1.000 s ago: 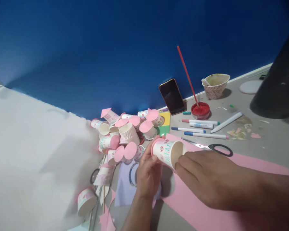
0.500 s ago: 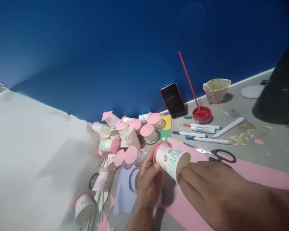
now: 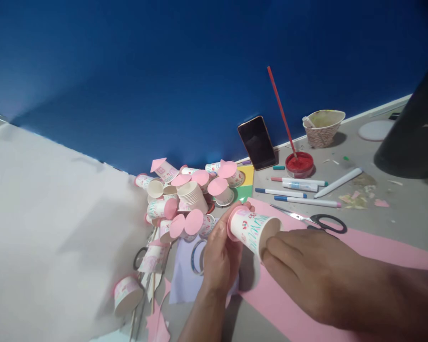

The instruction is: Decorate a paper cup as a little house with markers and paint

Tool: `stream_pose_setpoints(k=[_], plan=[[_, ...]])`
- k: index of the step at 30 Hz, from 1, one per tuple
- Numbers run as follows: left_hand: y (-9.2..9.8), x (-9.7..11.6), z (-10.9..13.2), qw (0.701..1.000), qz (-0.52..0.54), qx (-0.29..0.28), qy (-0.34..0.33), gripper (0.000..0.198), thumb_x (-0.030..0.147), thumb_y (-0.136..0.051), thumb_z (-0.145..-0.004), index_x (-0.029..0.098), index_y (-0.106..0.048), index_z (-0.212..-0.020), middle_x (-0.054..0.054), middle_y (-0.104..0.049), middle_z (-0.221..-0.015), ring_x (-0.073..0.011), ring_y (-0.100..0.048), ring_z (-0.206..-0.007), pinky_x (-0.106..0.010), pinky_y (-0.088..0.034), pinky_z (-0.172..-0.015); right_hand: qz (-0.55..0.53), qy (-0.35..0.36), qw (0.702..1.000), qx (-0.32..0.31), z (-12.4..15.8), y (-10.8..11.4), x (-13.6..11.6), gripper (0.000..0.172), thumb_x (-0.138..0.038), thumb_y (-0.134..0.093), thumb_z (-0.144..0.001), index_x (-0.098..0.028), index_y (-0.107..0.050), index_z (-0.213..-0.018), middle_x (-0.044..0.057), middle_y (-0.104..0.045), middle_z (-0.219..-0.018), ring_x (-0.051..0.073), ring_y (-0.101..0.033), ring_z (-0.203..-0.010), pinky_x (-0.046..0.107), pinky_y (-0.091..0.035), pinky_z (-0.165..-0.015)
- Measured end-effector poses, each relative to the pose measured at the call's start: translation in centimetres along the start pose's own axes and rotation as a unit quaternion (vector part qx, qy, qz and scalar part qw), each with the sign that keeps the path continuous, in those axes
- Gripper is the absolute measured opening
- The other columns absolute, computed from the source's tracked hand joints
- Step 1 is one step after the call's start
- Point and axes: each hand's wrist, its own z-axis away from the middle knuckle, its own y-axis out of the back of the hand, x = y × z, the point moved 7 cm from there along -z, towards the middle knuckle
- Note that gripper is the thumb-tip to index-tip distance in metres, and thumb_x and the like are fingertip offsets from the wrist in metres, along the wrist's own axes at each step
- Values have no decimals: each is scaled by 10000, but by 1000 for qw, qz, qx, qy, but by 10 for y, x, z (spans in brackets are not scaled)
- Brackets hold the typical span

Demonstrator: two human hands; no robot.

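Note:
A white paper cup (image 3: 248, 231) with green, red and pink drawings lies tilted between my hands, its mouth facing right. My left hand (image 3: 219, 251) is closed around its pink-covered base end. At the mouth, my right hand (image 3: 299, 261) has curled fingers gripping the rim, some of them apparently inside the cup; those fingertips are hidden. Below the cup lies a pink paper sheet (image 3: 378, 256), with black-handled scissors (image 3: 330, 223) resting on its upper edge.
Left stands a cluster of decorated cups with pink paper discs (image 3: 194, 222) and a cup stack (image 3: 192, 197). Tape (image 3: 196, 266) lies on lilac paper (image 3: 181, 285). Beyond are markers (image 3: 306, 202), a red paint pot (image 3: 299, 166) with a brush, a phone (image 3: 257, 142) and a basket-shaped cup (image 3: 323, 135).
Both hands keep hold of the same cup, with barely any movement. The whole view has shifted slightly.

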Motion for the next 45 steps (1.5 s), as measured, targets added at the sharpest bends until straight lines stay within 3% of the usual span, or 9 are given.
stream_pose_setpoints(k=[7, 11, 29, 31, 32, 36, 39, 41, 45], plan=[[1, 5, -3, 999, -3, 25, -20, 433, 498, -775, -940, 214, -813, -1265, -128, -794, -1337, -372, -666, -1380, -533, -454, -1248, -83, -66, 994, 15, 2, 0, 18, 315, 35, -463, -882, -211, -620, -767, 25, -666, -697, 200, -608, -564, 366, -385, -518], [4, 3, -2, 999, 13, 45, -16, 498, 578, -798, -900, 208, -822, -1232, -137, -787, -1351, -389, -656, -1392, -548, -460, -1239, -110, -81, 990, 23, 1, -5, 25, 345, -31, -427, -1003, -222, -593, -768, -7, -613, -657, 189, -579, -535, 377, -335, -505], [3, 0, -2, 996, 13, 85, -17, 542, 611, -834, -855, 186, -830, -1191, -161, -793, -1320, -400, -664, -1380, -561, -474, -1217, -253, -147, 956, 4, 5, -26, 32, 300, -168, -479, -1067, -193, -659, -828, 20, -674, -732, 173, -581, -602, 332, -358, -559], [5, 2, -2, 996, 9, 90, -13, 625, 669, -806, -858, 207, -793, -1279, -162, -769, -1374, -398, -639, -1410, -561, -475, -1213, -326, -224, 918, -15, 4, -32, 48, 330, -208, -518, -1050, -201, -646, -745, 12, -668, -689, 153, -566, -582, 307, -375, -559], [6, 5, -2, 996, 5, 92, -19, 661, 702, -773, -870, 223, -768, -1327, -160, -749, -1415, -395, -621, -1430, -561, -475, -1212, -379, -284, 880, -36, 6, -39, 58, 342, -239, -547, -1031, -206, -634, -703, 7, -666, -659, 145, -563, -560, 293, -387, -547], [12, 18, -1, 989, -46, 110, -92, 620, 713, -693, -932, 285, -732, -1379, -115, -657, -1555, -349, -519, -1532, -504, -419, -1259, -588, -479, 645, -94, 23, -74, 82, 354, -453, -742, -886, -216, -657, -637, 26, -726, -611, 155, -631, -536, 272, -490, -530], [16, 23, 0, 980, -101, 120, -124, 529, 634, -752, -931, 283, -767, -1326, -99, -671, -1534, -331, -513, -1534, -456, -395, -1273, -665, -523, 528, -75, 31, -89, 87, 422, -564, -896, -709, -208, -678, -648, 37, -744, -606, 160, -653, -538, 269, -520, -516], [17, 23, 0, 977, -123, 117, -130, 502, 585, -788, -922, 262, -783, -1306, -105, -698, -1488, -332, -529, -1512, -445, -403, -1264, -677, -532, 503, -75, 36, -94, 86, 446, -566, -936, -663, -197, -687, -661, 37, -750, -611, 148, -653, -533, 254, -523, -508], [18, 19, 1, 977, -135, 128, -107, 571, 566, -863, -848, 249, -786, -1317, -98, -790, -1251, -338, -640, -1347, -452, -495, -1159, -671, -523, 517, -89, 38, -96, 82, 454, -576, -941, -672, -177, -724, -690, 55, -772, -648, 146, -670, -560, 251, -557, -540]])
